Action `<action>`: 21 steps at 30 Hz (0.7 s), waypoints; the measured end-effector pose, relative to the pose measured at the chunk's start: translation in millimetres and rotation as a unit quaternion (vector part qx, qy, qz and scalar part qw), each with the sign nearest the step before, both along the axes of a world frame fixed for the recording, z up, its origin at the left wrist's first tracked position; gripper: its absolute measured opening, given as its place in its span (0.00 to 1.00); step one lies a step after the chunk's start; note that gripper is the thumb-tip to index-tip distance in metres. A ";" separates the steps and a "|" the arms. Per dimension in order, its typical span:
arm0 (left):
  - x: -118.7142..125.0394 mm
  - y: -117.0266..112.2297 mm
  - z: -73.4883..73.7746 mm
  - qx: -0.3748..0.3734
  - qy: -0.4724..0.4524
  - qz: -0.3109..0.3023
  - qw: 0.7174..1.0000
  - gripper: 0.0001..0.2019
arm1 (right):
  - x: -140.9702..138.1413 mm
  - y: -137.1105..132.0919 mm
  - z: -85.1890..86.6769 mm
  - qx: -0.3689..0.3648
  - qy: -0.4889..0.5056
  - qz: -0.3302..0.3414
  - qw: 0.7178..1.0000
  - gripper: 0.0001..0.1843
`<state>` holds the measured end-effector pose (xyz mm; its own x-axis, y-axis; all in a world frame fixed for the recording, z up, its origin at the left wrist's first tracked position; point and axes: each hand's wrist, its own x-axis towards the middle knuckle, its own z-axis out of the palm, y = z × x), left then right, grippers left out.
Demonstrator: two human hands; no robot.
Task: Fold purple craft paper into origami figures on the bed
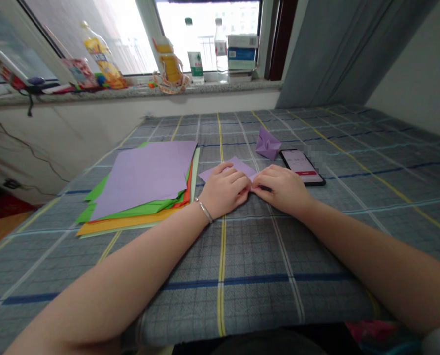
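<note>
A folded sheet of purple paper (238, 165) lies on the checked cloth, partly covered by both hands. My left hand (229, 183), with a silver bracelet (205, 211) at the wrist, rests over its left and near part with curled fingers. My right hand (279, 187) pinches the paper's near right edge. The fingertips of both hands meet at that edge, so the exact fold there is hidden. Just beyond my right hand stands a folded purple paper piece (267, 144) with pointed corners.
A stack of coloured paper (146, 172), purple on top, lies to the left. A phone (303, 167) with its screen lit is right of my hands. Bottles (220, 49), a yellow cup (171, 66) and boxes (242, 54) line the windowsill behind the checked cloth (242, 251).
</note>
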<state>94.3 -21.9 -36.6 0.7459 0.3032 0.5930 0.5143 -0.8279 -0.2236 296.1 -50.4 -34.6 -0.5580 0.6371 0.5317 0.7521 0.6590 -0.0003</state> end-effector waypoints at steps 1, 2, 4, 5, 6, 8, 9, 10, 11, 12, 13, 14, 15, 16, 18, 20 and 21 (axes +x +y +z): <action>0.2 -0.1 0.0 -0.005 -0.003 0.001 1.000 0.07 | 0.1 0.0 -0.1 -0.006 -0.002 0.002 1.000 0.09; 0.4 -0.4 0.0 -0.009 -0.005 0.003 1.000 0.06 | 0.0 -0.1 -0.2 -0.011 -0.002 0.004 1.000 0.09; 1.1 -1.2 0.3 -0.014 -0.007 0.010 1.000 0.06 | -0.4 -0.4 -0.3 -0.017 0.003 0.009 1.000 0.09; 1.4 -1.5 0.4 -0.014 -0.008 0.013 1.000 0.06 | -0.6 -0.6 -0.3 -0.017 0.009 0.011 1.000 0.09; 1.5 -1.7 0.5 -0.015 -0.010 0.015 1.000 0.06 | -0.6 -0.8 -0.2 -0.018 0.016 0.012 1.000 0.08; 1.0 -1.5 0.7 -0.015 -0.016 0.015 1.000 0.06 | 0.0 -1.0 0.2 -0.020 0.029 0.012 0.999 0.07; 0.4 -1.0 0.6 -0.017 -0.020 0.013 1.000 0.05 | 0.7 -1.0 0.4 -0.022 0.034 0.012 0.999 0.07; -0.5 -0.4 0.6 -0.020 -0.024 0.012 0.999 0.05 | 1.5 -0.9 0.6 -0.025 0.038 0.010 0.999 0.06; -1.5 0.5 0.5 -0.024 -0.028 0.010 0.999 0.05 | 2.6 -0.8 0.9 -0.028 0.042 0.008 0.999 0.06; -2.6 1.4 0.4 -0.027 -0.031 0.009 0.999 0.05 | 3.7 -0.5 1.1 -0.029 0.046 0.006 0.998 0.05; -3.7 2.4 0.4 -0.029 -0.034 0.008 0.999 0.04 | 4.9 -0.1 1.3 -0.030 0.052 0.004 0.998 0.05; -4.7 3.5 0.5 -0.031 -0.036 0.007 0.999 0.04 | 6.2 0.3 1.5 -0.031 0.061 0.003 0.998 0.04; -5.7 4.5 0.7 -0.032 -0.037 0.005 0.999 0.04 | 7.4 0.8 1.8 -0.031 0.071 0.004 0.997 0.04; -6.6 5.5 1.1 -0.036 -0.037 0.001 0.999 0.04 | 8.5 1.2 2.1 -0.032 0.081 0.005 0.996 0.03; -8.5 7.4 2.5 -0.045 -0.036 -0.007 0.998 0.04 | 10.5 1.7 3.1 -0.036 0.093 0.005 0.995 0.02; -10.3 8.9 4.4 -0.056 -0.036 -0.011 0.998 0.04 | 11.9 1.9 4.2 -0.039 0.100 0.002 0.994 0.02; -11.1 9.4 5.4 -0.062 -0.039 -0.011 0.997 0.04 | 12.4 1.8 4.8 -0.041 0.104 0.000 0.994 0.02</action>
